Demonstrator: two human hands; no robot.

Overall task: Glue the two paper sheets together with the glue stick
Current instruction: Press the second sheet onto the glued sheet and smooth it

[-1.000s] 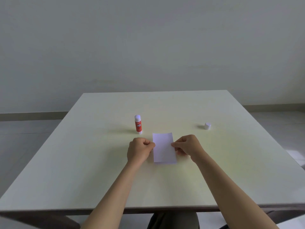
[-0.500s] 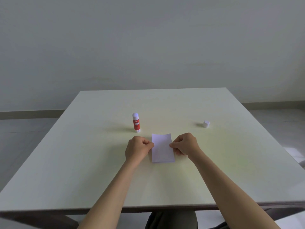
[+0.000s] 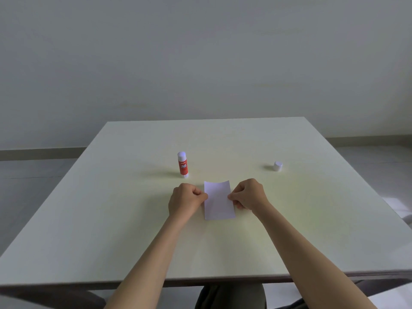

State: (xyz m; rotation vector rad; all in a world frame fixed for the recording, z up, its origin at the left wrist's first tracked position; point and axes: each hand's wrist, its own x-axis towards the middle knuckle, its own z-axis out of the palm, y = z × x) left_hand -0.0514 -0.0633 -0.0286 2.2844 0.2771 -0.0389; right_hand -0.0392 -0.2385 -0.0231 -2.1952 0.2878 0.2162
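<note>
A small white paper sheet [image 3: 219, 201] lies in the middle of the pale table [image 3: 111, 219], its far edge curling up a little. Only one sheet shows; whether a second lies under it I cannot tell. My left hand [image 3: 186, 200] pinches the sheet's left edge with fingers curled. My right hand [image 3: 248, 194] pinches its right edge the same way. The red and white glue stick [image 3: 183, 164] stands upright and uncapped just beyond my left hand. Its white cap [image 3: 278, 166] sits apart, to the far right.
The table's near edge [image 3: 200, 278] runs below my forearms. A plain wall stands behind the table, and grey floor shows on both sides.
My hands hold the same pinch on the sheet's two edges. The whole scene has shifted slightly in view as my head moved; the sheet's far edge now curls up more.
</note>
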